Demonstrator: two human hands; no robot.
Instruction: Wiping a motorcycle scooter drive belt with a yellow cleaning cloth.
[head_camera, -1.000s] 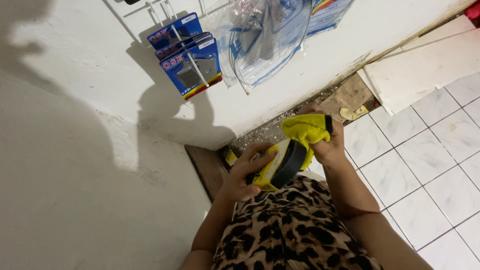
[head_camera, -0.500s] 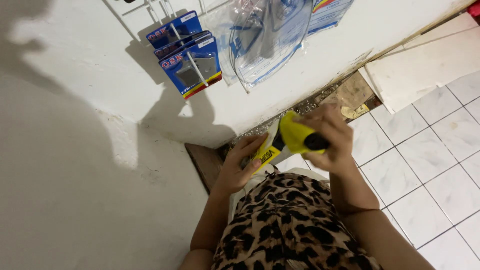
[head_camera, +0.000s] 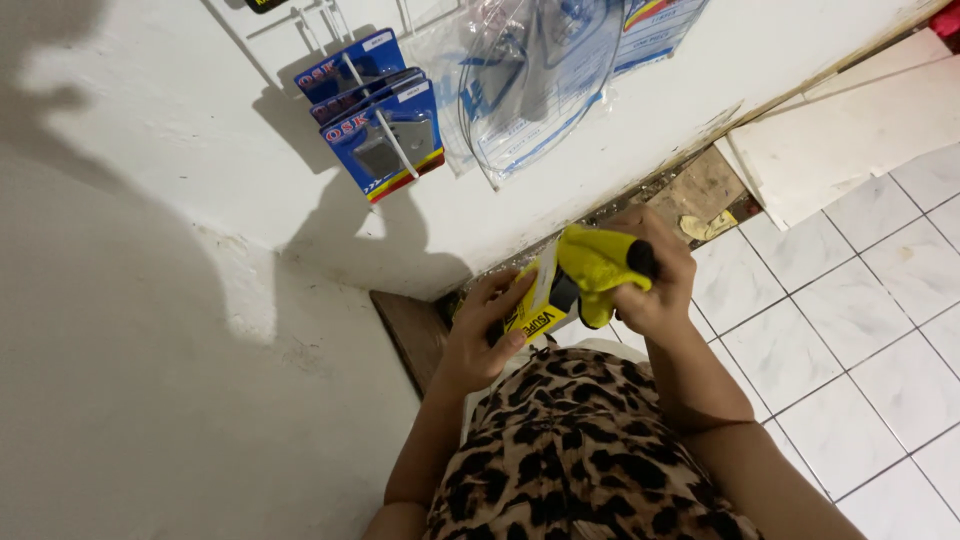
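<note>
My left hand (head_camera: 487, 330) grips a small yellow box (head_camera: 535, 305) with a red and black print, held in front of my leopard-print top (head_camera: 575, 460). My right hand (head_camera: 655, 275) is closed around a yellow wrapped item (head_camera: 592, 262) with a black end that sticks out by my fingers. The wrapped item lies right at the open top of the box, touching it. Both hands are close together, just below the white wall.
Blue carded packets (head_camera: 385, 125) hang on wall hooks at upper left. Clear plastic bags (head_camera: 545, 75) hang beside them. White floor tiles (head_camera: 830, 330) spread on the right, with a brown wooden piece (head_camera: 410, 335) and cardboard scraps (head_camera: 705, 190) along the wall base.
My right hand has bunched the yellow wrapped item tighter and brought it against the box top. The box has tilted more upright in my left hand.
</note>
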